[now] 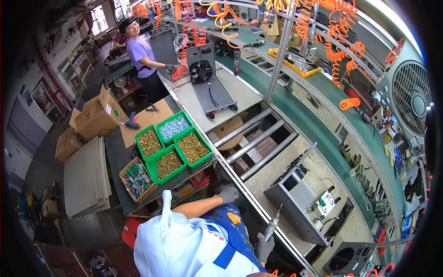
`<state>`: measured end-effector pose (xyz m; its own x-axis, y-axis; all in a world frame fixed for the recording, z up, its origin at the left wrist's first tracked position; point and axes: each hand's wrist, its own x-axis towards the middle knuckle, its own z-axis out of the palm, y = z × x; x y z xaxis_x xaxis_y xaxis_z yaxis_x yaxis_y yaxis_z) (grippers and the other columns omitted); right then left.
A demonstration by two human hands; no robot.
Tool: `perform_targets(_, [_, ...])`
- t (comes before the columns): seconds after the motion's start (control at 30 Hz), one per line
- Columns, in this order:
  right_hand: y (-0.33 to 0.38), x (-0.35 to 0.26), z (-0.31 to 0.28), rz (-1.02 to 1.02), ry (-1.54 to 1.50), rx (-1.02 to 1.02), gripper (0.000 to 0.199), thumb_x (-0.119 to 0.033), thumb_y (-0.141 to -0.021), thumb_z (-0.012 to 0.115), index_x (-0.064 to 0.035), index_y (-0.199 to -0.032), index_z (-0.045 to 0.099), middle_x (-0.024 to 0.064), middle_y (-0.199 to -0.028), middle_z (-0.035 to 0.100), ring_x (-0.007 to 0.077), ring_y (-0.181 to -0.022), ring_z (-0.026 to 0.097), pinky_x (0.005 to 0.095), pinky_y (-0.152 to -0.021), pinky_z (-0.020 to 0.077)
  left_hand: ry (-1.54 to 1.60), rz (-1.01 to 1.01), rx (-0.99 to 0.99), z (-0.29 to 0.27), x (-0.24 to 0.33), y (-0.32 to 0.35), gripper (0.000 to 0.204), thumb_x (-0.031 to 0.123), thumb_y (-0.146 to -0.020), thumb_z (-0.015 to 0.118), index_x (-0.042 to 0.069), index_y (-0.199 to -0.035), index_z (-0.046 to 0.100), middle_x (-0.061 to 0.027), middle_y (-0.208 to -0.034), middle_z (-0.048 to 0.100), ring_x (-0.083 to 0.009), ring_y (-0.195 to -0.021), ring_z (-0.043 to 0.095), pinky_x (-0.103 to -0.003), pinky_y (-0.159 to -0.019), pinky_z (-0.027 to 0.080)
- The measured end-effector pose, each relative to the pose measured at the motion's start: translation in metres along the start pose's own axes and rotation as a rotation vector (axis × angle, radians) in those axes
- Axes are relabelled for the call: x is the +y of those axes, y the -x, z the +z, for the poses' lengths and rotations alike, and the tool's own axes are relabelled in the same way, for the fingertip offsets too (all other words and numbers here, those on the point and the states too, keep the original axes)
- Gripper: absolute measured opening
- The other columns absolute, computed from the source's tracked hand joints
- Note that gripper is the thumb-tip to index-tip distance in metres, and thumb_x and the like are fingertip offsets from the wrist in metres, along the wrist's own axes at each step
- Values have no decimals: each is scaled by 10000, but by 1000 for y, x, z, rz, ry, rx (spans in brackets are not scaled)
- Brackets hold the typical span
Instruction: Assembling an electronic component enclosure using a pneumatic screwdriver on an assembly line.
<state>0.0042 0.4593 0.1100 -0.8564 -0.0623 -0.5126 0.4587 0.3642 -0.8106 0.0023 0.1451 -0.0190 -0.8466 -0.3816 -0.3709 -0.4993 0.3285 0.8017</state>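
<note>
My right hand, in a grey glove, is closed around the body of a pneumatic screwdriver whose thin bit points upward. Just beyond the tool stands a dark metal chassis with a ribbed silver heat sink, a white board and loose wires, resting on the workbench line. My left hand, gloved too, is beside the bench's metal edge with its fingers curled in; whatever they hold, if anything, is hidden. Green bins of brass-coloured fasteners and one of silvery fasteners stand on a side table beyond my left arm.
Metal rollers bridge a gap in the line. Another chassis with a fan stands farther up, near a co-worker in a purple shirt. Orange coiled hoses hang overhead. A large fan is at right, cardboard boxes at left.
</note>
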Motion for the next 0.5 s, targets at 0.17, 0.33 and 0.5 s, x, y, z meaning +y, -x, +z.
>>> perform_targets(0.17, [9, 8, 0, -36, -3, 11, 330, -191, -757, 723, 10, -944, 538, 61, -634, 535, 138, -393, 491, 284, -355, 382, -34, 22, -3, 0, -1, 7, 162, 148, -852, 621, 13, -888, 703, -102, -693, 674, -171, -558, 642, -319, -565, 521])
perform_targets(0.33, [-4, 55, 6, -99, -68, 33, 472, -302, -732, 757, 42, -1023, 617, 89, -878, 631, 166, -774, 573, 336, -685, 475, -335, 320, 70, 3, -30, -15, 202, 257, -762, 627, 65, -735, 683, -194, -826, 662, -376, -777, 639, -451, -726, 521])
perform_targets(0.5, [3, -4, 13, -115, 46, 84, 433, -344, -753, 750, 15, -957, 616, 107, -770, 639, 182, -666, 597, 356, -620, 475, 329, 1, -42, -35, 24, -8, 132, 52, -881, 559, -3, -845, 673, -58, -703, 650, -145, -604, 654, -267, -508, 503])
